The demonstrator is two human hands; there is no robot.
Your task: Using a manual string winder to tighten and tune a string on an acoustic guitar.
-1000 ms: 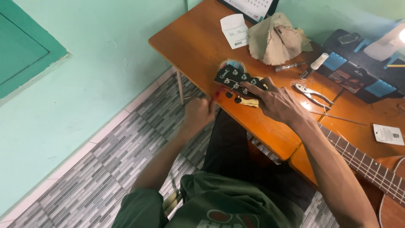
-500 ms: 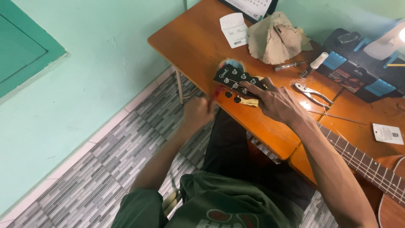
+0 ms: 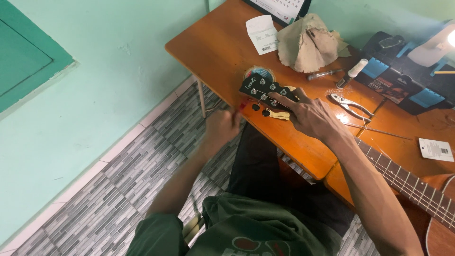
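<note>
I see my right hand (image 3: 310, 116) lying palm down over the neck just behind the black guitar headstock with silver tuning posts (image 3: 265, 90), fingers wrapped around it and clamping it against the orange-brown wooden tabletop (image 3: 218, 47); the forearm runs back toward the lower right. My left hand (image 3: 222, 125) hovers just off the tabletop's near edge, beside the headstock's tuner side, the arm bent and coming up from below. It is blurred, and I cannot tell whether its fingers are closed on anything.

The headstock lies near the front edge of the tabletop, with the dark fretted guitar neck (image 3: 407, 182) running off to the lower right. I count six tuning posts on the headstock. Behind it, partly hidden, sits one round blue-green tin (image 3: 259, 74).

Farther out I count one pair of silver pliers (image 3: 350, 105) to the right of my right hand, one crumpled tan cloth (image 3: 308, 45), one white paper slip (image 3: 262, 34) beside the cloth, one small white-capped tube (image 3: 351, 73), and one white card (image 3: 436, 149) at the far right. A black mat with blue blocks (image 3: 403, 80) lies at the tabletop's far right.
</note>
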